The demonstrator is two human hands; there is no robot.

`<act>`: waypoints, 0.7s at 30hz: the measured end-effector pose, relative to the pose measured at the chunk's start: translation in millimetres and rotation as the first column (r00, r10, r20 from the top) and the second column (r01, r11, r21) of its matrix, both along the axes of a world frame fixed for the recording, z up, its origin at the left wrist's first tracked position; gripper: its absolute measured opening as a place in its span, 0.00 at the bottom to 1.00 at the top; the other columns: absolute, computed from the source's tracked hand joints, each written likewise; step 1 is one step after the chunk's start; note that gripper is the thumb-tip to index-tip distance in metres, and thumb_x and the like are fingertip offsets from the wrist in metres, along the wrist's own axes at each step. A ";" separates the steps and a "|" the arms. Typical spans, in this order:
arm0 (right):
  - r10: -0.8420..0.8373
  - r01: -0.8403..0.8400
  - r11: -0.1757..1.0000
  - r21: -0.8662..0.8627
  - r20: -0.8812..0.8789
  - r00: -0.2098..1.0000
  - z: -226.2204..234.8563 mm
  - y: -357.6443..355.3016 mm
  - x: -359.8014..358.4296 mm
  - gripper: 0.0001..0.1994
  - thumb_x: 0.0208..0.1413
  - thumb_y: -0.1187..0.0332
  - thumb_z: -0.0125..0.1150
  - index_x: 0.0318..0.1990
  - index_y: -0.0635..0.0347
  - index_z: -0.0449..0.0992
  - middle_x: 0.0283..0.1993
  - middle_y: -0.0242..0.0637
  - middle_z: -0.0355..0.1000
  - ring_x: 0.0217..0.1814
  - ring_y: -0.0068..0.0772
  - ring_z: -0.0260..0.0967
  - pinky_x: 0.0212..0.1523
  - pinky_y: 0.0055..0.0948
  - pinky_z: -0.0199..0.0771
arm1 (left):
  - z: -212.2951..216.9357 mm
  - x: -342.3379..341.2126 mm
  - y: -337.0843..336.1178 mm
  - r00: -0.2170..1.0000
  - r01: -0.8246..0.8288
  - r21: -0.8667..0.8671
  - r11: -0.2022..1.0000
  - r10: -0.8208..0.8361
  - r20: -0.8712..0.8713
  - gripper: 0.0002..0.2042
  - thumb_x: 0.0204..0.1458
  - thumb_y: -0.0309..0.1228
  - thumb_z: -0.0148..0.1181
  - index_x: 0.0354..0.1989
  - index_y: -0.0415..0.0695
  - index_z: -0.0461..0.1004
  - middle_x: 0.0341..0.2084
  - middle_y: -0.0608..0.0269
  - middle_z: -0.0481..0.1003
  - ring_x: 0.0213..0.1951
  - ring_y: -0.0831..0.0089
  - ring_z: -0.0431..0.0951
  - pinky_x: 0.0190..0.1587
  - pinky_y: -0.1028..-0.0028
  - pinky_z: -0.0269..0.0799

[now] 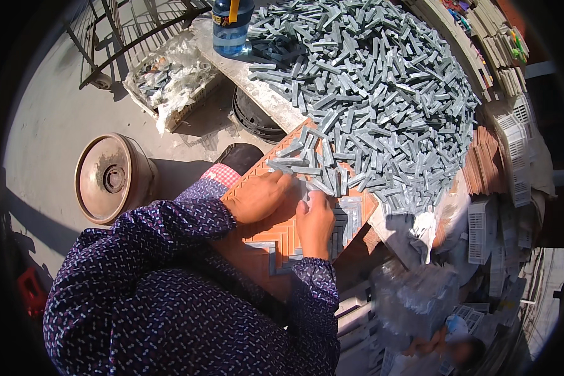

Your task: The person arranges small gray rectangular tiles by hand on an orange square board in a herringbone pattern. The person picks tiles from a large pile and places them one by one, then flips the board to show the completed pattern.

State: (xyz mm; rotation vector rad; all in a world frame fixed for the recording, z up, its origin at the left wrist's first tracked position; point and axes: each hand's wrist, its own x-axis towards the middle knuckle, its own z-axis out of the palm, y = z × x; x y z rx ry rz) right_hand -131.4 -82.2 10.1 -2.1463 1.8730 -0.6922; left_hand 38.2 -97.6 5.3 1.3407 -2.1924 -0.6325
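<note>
An orange moulded board (pixel 257 236) with zigzag grooves lies tilted in front of me. Grey strip tiles (pixel 349 217) fill its grooves along the right side, and a few more sit in the lower grooves. My left hand (pixel 261 197) rests over the board's middle with fingers curled, beside loose grey strips (pixel 306 170) on its far part; what its fingertips hold is hidden. Close by on the right, my right hand (pixel 315 224) pinches a small grey strip tile (pixel 304 190) between thumb and fingers.
A large heap of grey strips (pixel 382 94) covers the table beyond the board. A blue water bottle (pixel 232 28) stands at the table's far left corner. Stacked orange boards (pixel 484 164) and white crates (pixel 477 232) are at right. A round brown vessel (pixel 109 178) sits on the floor.
</note>
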 end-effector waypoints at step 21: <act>0.160 -0.241 0.918 0.314 0.264 0.951 11.3 82.1 -10.6 0.13 0.47 0.76 0.61 0.42 0.62 0.73 0.39 0.47 0.71 0.40 0.52 0.71 0.39 0.39 0.71 | 5.0 31.1 75.7 0.953 0.255 0.005 0.967 -0.251 -0.167 0.13 0.48 0.28 0.57 0.42 0.38 0.72 0.39 0.52 0.73 0.40 0.55 0.75 0.42 0.64 0.72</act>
